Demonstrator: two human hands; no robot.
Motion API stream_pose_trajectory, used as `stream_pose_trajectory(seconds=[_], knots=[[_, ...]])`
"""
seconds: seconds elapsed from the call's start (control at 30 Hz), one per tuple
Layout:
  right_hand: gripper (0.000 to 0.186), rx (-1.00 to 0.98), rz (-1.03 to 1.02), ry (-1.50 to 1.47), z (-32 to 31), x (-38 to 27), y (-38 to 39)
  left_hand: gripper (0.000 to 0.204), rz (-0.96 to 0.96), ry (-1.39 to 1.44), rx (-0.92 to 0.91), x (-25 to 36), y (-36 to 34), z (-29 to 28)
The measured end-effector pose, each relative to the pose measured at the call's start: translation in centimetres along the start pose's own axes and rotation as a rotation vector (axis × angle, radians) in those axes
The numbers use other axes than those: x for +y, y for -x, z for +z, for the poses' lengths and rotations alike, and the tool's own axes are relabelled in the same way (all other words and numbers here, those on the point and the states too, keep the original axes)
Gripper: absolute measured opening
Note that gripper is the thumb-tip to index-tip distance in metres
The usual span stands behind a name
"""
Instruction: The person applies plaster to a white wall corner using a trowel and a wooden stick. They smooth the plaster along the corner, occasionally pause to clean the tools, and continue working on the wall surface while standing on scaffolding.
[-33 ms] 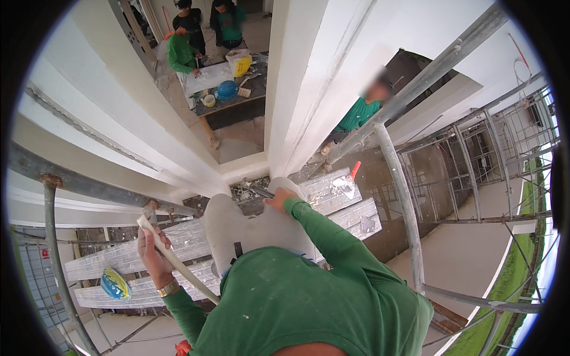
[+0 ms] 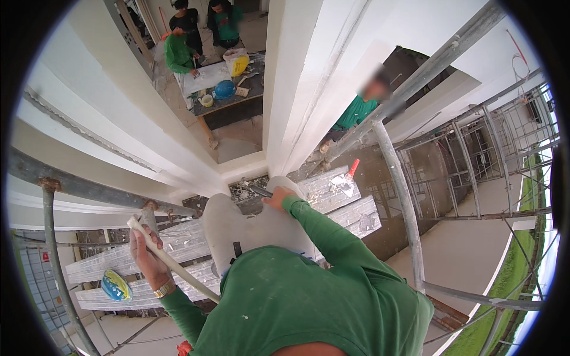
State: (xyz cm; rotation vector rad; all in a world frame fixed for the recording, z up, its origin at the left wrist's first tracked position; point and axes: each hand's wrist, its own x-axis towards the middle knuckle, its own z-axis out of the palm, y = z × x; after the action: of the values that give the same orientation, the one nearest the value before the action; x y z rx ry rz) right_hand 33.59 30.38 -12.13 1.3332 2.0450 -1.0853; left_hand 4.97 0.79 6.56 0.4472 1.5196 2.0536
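My left hand grips a long pale strap or flexible strip, whose upper end rises beside a metal tube at lower left. My right hand rests by my grey-trousered thigh, fingers closed around a dark metal tool, partly hidden. A trowel with a red handle lies on the white-spattered planks to the right. A blue-and-yellow hard hat lies on the planks at left, near my left hand.
Scaffold tubes surround me, beside white walls. Through an opening, three people stand at a table holding hard hats, a bag and a tub. Another person is at upper right. Green ground shows far below at right.
My left hand and the upper end of the strip have shifted slightly to the left. My right hand is nearly unmoved.
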Motion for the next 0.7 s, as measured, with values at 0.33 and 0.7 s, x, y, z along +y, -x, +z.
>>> stream_pose_trajectory(seconds=[0.33,0.7], knots=[[0.065,-0.010,0.053,-0.002,-0.6,-0.2,0.4,0.046,0.081,0.034,0.175,2.5,-1.7,5.2],[0.064,-0.034,0.030,0.013,-0.3,0.2,-0.3,0.044,-0.287,0.088,-0.168,-0.9,5.0,4.8]])
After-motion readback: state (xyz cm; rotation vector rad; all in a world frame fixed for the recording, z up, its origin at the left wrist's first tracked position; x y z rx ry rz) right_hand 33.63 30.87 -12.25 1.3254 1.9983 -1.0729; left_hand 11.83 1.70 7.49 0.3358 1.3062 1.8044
